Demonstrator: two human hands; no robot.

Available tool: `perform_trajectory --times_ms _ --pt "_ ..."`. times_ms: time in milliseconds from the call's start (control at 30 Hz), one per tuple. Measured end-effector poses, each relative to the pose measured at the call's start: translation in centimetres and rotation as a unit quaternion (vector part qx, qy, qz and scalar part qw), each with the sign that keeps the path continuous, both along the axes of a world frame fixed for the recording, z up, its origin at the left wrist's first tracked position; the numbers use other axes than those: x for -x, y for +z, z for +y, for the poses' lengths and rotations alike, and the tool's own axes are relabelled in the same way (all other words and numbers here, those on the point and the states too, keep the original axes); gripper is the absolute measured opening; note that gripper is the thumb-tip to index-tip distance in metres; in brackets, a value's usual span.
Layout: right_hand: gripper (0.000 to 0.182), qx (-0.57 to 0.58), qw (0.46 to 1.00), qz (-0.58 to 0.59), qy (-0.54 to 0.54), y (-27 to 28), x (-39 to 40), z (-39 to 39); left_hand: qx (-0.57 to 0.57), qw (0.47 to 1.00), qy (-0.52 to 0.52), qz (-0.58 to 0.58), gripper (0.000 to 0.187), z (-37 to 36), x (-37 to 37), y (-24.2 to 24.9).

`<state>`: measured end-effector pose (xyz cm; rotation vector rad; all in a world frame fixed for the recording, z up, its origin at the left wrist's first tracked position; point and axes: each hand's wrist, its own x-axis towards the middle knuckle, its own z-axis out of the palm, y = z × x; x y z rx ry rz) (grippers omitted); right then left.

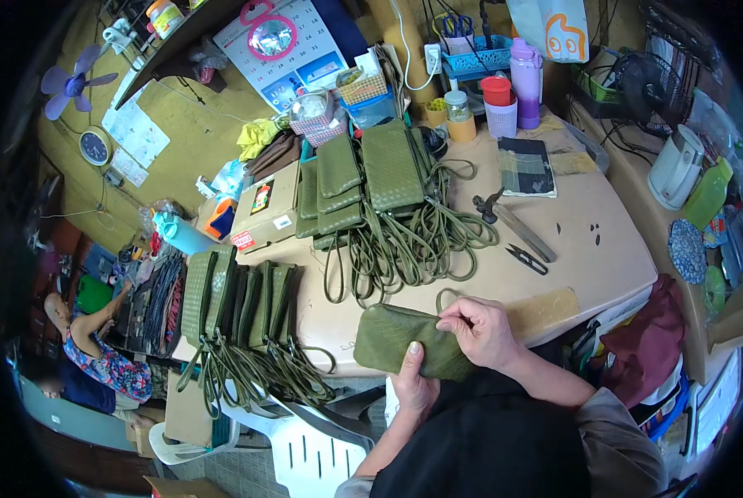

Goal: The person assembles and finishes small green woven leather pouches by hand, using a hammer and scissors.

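An olive-green woven-textured pouch (405,336) is held at the table's front edge. My left hand (415,383) grips its lower side, thumb lying across the front. At the pouch's upper right corner, my right hand (479,330) is closed in a pinch; whether it has the edge or a zipper pull is hidden by the fingers. A thin green strap loop shows just above that hand. Beyond my hands lies a stack of similar green pouches (392,170) with tangled straps (405,253). Another row of green pouches (259,303) stands at the left table edge, straps hanging down.
A hammer (521,232) and thread snips (527,259) lie right of the straps. Farther back are a dark notebook (527,168), a purple bottle (525,83) and a cardboard box (265,207). A white chair (317,452) is below the table. Another person (106,353) is at far left.
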<state>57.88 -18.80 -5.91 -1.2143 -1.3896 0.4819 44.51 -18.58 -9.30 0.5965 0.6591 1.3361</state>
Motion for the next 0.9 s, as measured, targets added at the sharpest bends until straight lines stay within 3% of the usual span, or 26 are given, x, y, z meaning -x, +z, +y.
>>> perform_trajectory --times_ms 133,233,333,667,800,833,867,900 --pt "0.010 0.079 0.996 0.019 0.020 -1.5 0.6 -0.3 0.024 0.998 0.047 0.022 0.040 0.5 0.6 0.4" --pt "0.013 -0.033 0.998 -0.008 -0.044 -0.1 1.0 0.1 0.007 0.999 0.047 0.026 0.042 0.9 0.5 0.7" --pt "0.017 -0.075 0.997 0.026 -0.019 0.5 1.0 0.8 -0.005 0.998 0.039 0.040 0.044 0.8 0.3 0.2" --pt "0.012 -0.037 0.998 0.042 -0.022 1.3 1.3 -0.1 -0.126 0.977 0.005 0.173 0.044 0.3 1.0 -1.5" --pt "0.012 -0.067 0.997 0.037 -0.029 1.4 0.6 0.3 -0.157 0.973 -0.003 0.168 0.036 -1.1 0.7 0.0" --pt "0.012 -0.091 0.995 0.018 -0.036 1.5 0.1 0.6 -0.162 0.958 -0.074 0.223 0.038 -1.5 1.5 0.5" --pt "0.015 -0.091 0.991 0.084 -0.046 1.9 -0.3 0.8 -0.168 0.935 -0.143 0.276 0.039 -1.6 2.3 1.3" --pt "0.015 -0.094 0.991 0.081 -0.049 2.6 -1.4 0.6 -0.143 0.929 -0.232 0.252 0.035 -1.6 3.4 3.4"
